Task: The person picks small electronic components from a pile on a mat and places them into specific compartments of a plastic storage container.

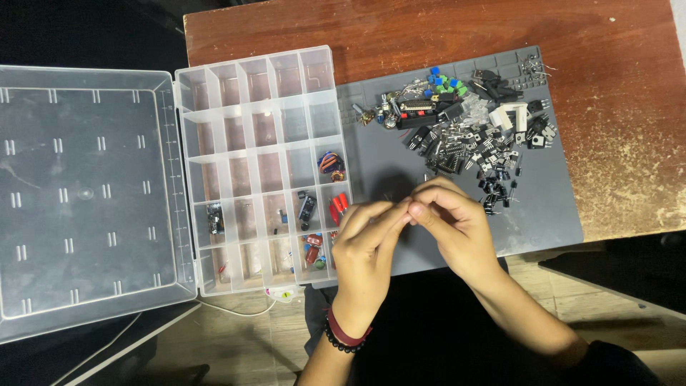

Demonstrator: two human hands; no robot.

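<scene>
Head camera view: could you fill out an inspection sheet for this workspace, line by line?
Surface: worn brown wooden table with a grey work mat on it.
Job's things: clear plastic compartment organizer, lid open flat to its left; a few compartments hold small parts.
Clutter: heap of electronic components on the mat's far side.
Hands: left hand and right hand meet fingertip to fingertip over the mat; whatever they pinch is too small to tell.
Cables: thin white cable below the organizer.
Surroundings: tiled floor.
</scene>
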